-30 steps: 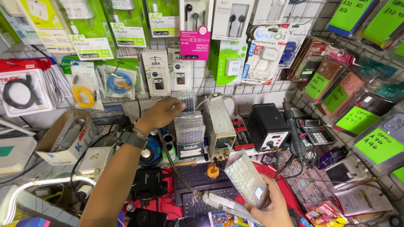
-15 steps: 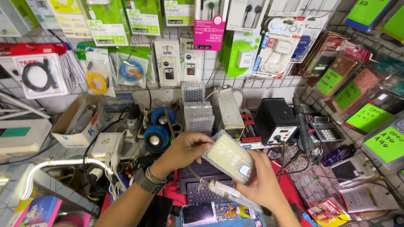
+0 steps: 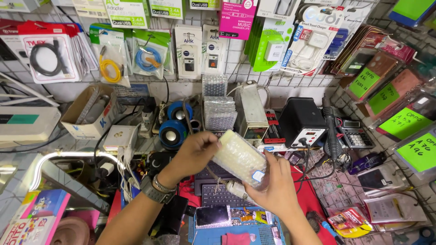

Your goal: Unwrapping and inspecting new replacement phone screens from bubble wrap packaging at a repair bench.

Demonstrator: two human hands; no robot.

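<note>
Bubble-wrap pouch [image 3: 239,158] sits mid-frame over the bench, tilted, its 11 o'clock end pinched by left hand [image 3: 195,152] fingers, its 5 o'clock end clamped in the right hand [image 3: 272,183]. Best to open it gently from the top, low over the blue mat [image 3: 236,227] at 6 o'clock, clear of the hot-air station [image 3: 302,122] at 2 o'clock.

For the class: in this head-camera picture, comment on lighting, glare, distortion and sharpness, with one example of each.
Head view: even, bright lighting with soft shadows; glare on the curved metal bar and the glossy hanging packets; wide-angle bending curves the wire wall grid towards the edges; the bubble-wrapped packet, held by the left hand and right hand, looks fairly sharp, as does most of the bench.
</note>
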